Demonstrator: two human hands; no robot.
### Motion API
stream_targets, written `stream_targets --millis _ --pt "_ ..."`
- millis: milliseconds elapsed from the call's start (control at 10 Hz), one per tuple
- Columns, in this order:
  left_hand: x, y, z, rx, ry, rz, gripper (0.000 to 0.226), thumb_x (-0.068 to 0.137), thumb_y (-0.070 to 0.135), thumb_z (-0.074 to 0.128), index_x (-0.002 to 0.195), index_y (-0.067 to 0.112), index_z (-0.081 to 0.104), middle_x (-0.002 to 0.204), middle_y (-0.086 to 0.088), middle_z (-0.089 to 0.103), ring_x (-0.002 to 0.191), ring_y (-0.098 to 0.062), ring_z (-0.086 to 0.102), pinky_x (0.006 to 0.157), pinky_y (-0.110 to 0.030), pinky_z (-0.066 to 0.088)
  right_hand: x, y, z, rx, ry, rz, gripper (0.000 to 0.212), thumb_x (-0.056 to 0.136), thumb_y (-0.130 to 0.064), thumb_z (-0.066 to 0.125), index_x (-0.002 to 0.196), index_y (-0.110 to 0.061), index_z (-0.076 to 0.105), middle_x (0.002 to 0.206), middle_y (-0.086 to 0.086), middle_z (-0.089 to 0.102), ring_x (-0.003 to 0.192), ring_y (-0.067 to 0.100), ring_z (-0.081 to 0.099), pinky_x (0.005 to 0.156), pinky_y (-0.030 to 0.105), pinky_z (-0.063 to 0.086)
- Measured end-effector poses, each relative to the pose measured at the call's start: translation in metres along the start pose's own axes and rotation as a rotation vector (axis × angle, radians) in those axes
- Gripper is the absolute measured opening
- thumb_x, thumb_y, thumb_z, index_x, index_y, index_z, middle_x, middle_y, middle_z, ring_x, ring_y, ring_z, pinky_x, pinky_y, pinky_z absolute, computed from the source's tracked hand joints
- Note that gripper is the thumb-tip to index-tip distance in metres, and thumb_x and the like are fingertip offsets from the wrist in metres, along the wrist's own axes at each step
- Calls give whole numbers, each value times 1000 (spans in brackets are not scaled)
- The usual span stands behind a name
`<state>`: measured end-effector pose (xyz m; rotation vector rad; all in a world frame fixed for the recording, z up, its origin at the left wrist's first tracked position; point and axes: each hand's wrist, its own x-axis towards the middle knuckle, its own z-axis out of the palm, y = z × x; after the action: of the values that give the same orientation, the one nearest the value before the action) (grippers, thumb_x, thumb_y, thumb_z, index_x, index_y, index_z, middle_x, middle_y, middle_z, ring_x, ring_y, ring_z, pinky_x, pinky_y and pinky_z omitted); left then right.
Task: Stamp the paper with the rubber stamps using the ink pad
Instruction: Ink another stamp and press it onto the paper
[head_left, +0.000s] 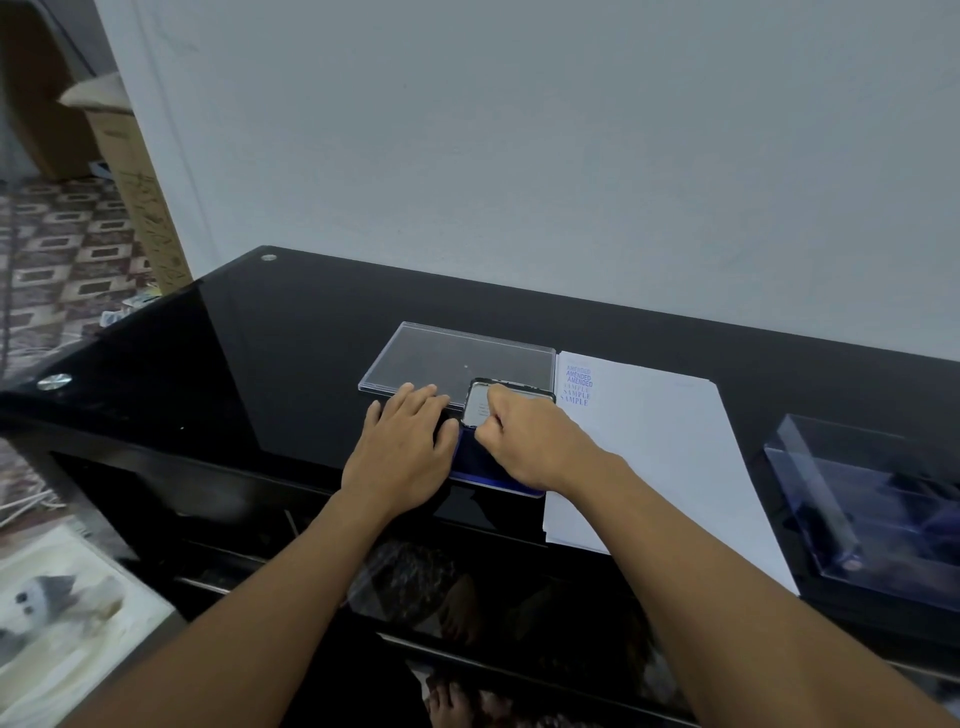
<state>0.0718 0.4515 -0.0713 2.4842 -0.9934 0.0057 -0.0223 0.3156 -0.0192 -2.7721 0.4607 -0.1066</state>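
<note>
Our right grip (524, 441) pinches the stamp (480, 410) on the ink pad (493, 470), left grip (400, 452) flat; overinking would blotch the paper (649, 457)

R hand (524, 439) gripping stamp (479, 408) on ink pad (493, 475), L hand (402, 452) flat

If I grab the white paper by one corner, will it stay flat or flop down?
It would probably flop, because the paper looks thin and lies flat. Its near-left edge seems to show several sheets, so they might fan apart when lifted. On the shiny black table it would likely slide easily if pushed.
</note>
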Motion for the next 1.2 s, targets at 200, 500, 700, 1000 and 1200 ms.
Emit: stream_targets --millis 200,500,700,1000,1200 --pt "-1 0 1 1 4 2 49 105 40 29 151 23 37 163 6 26 153 -14 10 124 -45 8 -10 -2 6 -29 87 -46 16 97 -28 40 85 -19 34 70 4 50 64 27 48 54 34 33" --pt "-1 0 1 13 7 8 49 105 40 29 151 23 37 162 6 27 153 -14 10 124 -45 10 -4 0 7 2 57 -19 23 96 -28 40 76 -23 30 71 4 50 67 28 49 58 36 37" --pt "0 0 1 5 10 3 49 105 40 30 151 23 38 162 6 27 153 -14 10 124 -45 9 5 -1 0 12 5 -9 25 96 -28 42 73 -25 30 79 3 53 77 27 52 66 38 41" --pt "-1 0 0 2 12 6 49 105 40 29 151 24 37 163 6 27 153 -13 10 123 -44 8 -11 -3 11 -19 151 -68 19 95 -27 44 82 -19 34 67 2 47 60 25 45 54 34 34" --pt "-1 0 1 7 16 2 50 105 41 29 151 23 37 163 6 27 153 -13 10 123 -44 8 0 0 5 11 59 -29 27 94 -28 43 72 -24 28 70 3 48 71 30 49 61 37 39"
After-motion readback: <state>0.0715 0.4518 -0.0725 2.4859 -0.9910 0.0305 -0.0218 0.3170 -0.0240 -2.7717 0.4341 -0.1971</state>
